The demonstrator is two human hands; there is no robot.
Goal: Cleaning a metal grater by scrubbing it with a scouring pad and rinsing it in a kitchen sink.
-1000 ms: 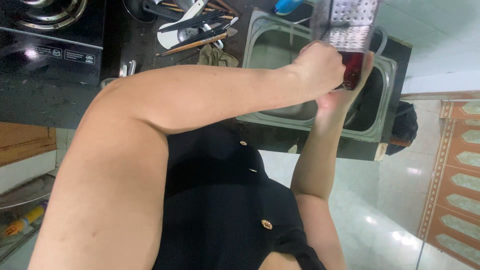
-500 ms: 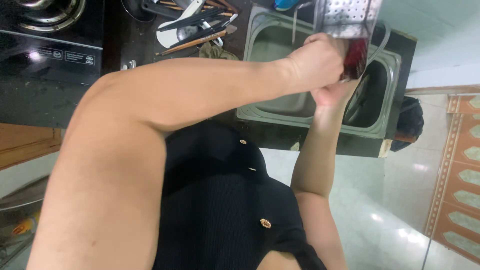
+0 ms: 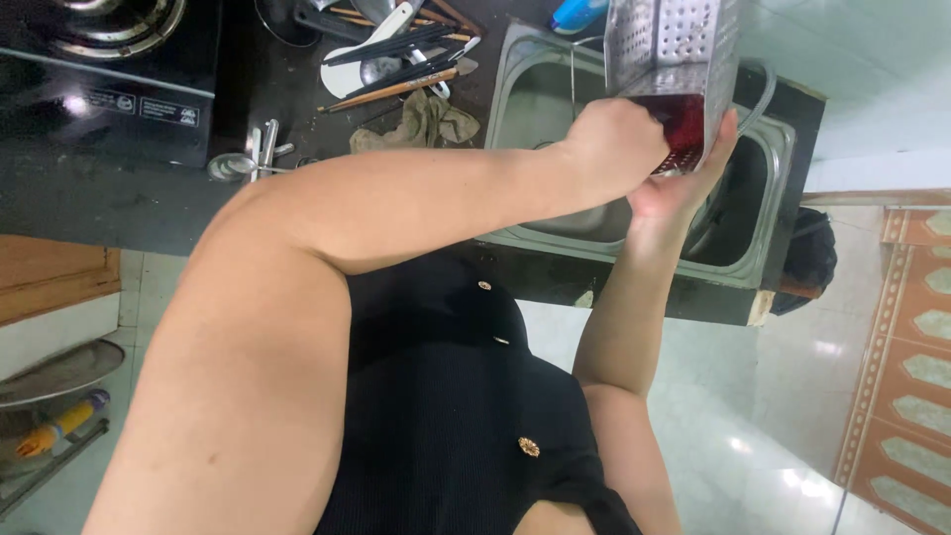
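Over the steel sink [image 3: 634,233], the right hand [image 3: 684,183] cups the base of a perforated metal holder [image 3: 674,45], its grip closed on it. The left hand [image 3: 614,144] is fisted against the holder's dark red lower part (what it grips is hidden). Utensils [image 3: 396,59] lie on the dark tabletop [image 3: 267,94] nearby.

Perforated holder [image 3: 674,50] was shiny stainless metal; sink [image 3: 738,213] brushed steel, dull sheen. Counter [image 3: 99,198] was dark polished stone. Rag [image 3: 416,124] by sink's edge was crumpled cloth. Chopsticks [image 3: 391,91] were wood.
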